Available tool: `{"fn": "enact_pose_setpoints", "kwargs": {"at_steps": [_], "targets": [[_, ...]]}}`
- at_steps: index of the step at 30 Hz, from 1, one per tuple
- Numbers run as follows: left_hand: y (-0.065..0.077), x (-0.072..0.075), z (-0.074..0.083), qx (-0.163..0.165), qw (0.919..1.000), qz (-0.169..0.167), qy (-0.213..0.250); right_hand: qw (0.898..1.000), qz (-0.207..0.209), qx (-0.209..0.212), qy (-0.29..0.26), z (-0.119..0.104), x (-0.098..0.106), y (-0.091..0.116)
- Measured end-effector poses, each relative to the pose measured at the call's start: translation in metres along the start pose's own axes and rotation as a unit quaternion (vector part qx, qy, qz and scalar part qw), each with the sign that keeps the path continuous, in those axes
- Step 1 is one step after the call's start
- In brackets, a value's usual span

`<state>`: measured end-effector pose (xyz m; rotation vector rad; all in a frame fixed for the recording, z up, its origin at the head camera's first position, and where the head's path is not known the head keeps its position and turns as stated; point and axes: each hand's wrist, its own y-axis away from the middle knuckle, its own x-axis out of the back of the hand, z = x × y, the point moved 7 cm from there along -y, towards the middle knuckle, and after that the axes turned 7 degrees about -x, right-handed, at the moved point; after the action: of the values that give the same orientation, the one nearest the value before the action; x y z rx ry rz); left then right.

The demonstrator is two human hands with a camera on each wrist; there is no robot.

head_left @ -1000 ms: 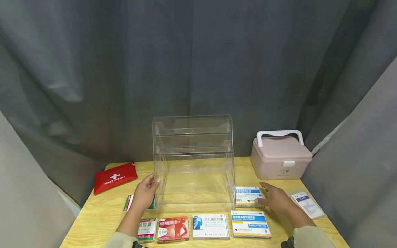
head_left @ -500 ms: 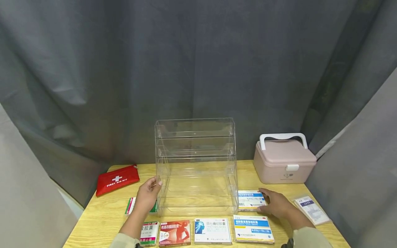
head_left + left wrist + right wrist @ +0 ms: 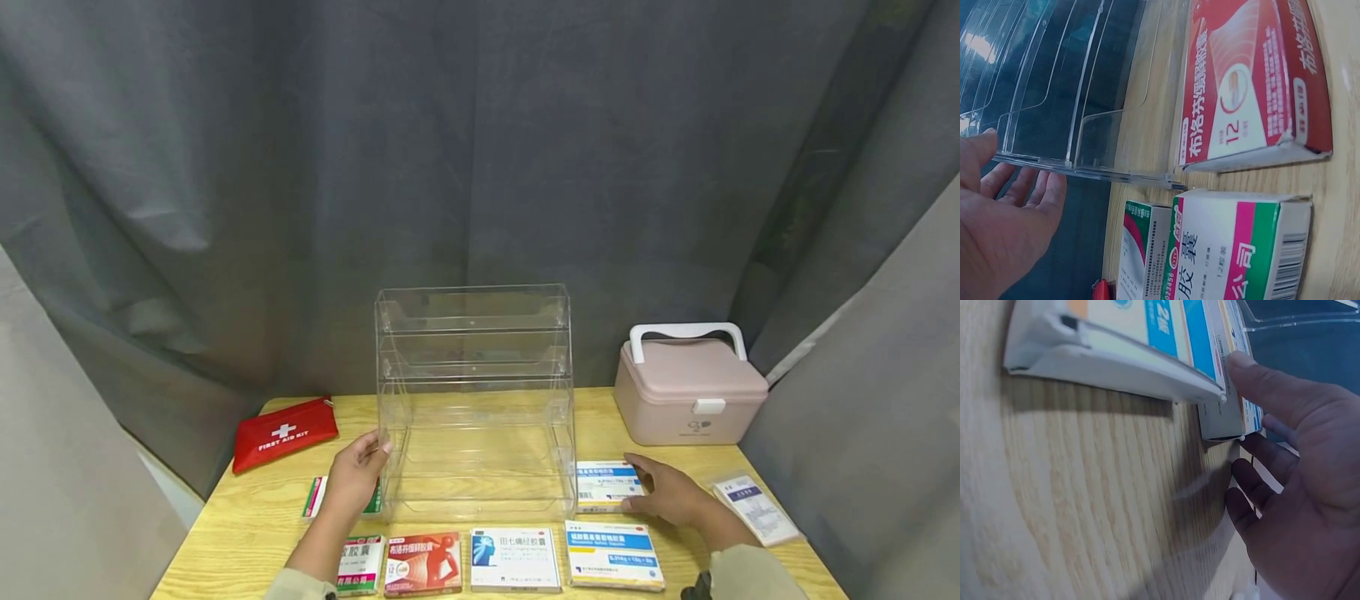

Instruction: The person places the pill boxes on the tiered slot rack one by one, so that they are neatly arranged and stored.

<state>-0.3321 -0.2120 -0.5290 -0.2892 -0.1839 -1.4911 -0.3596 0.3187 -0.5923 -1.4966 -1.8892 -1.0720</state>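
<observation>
A clear plastic tiered rack stands mid-table. My left hand grips its left side edge, thumb in front and fingers behind. My right hand pinches the right end of a blue-and-white medicine box lying beside the rack; in the right wrist view the thumb is on its near edge and the other fingers curl at its end. A matching blue-and-white box lies just in front. Behind my left wrist is a partly hidden green-and-white box.
Along the front lie a white box, a red box and a green-and-magenta box. A red first aid pouch is at the back left. A pink case stands back right, with a white packet before it.
My right hand has closed its thumb and fingers in on the end of the blue-and-white medicine box. My left hand stays at the rack's side. The head view has shifted slightly.
</observation>
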Motion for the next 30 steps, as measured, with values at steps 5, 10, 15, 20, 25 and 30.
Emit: {"fn": "enact_pose_setpoints", "kwargs": {"at_steps": [5,10,15,20,25,30], "targets": [[0.0,0.0,-0.001,-0.005,1.0,0.001,0.003,0.999,-0.031,-0.001,-0.031,-0.003,-0.001,-0.003],[-0.001,0.0,0.001,-0.01,0.9999,0.008,0.002,0.999,-0.033,-0.003,-0.02,-0.006,0.002,-0.003],[-0.001,0.0,0.002,-0.013,0.9999,0.01,0.003,1.0,-0.005,-0.011,-0.011,0.001,0.005,0.0],[-0.002,-0.002,0.003,-0.007,0.9999,0.008,0.01,0.999,0.022,-0.029,-0.018,0.012,0.012,0.005],[-0.001,-0.003,0.002,-0.007,0.9999,0.004,0.009,0.997,0.031,-0.031,-0.061,0.024,0.022,0.011],[-0.001,-0.001,0.0,-0.007,1.0,0.003,0.001,0.988,0.025,-0.055,-0.144,0.032,0.033,0.017]]}}
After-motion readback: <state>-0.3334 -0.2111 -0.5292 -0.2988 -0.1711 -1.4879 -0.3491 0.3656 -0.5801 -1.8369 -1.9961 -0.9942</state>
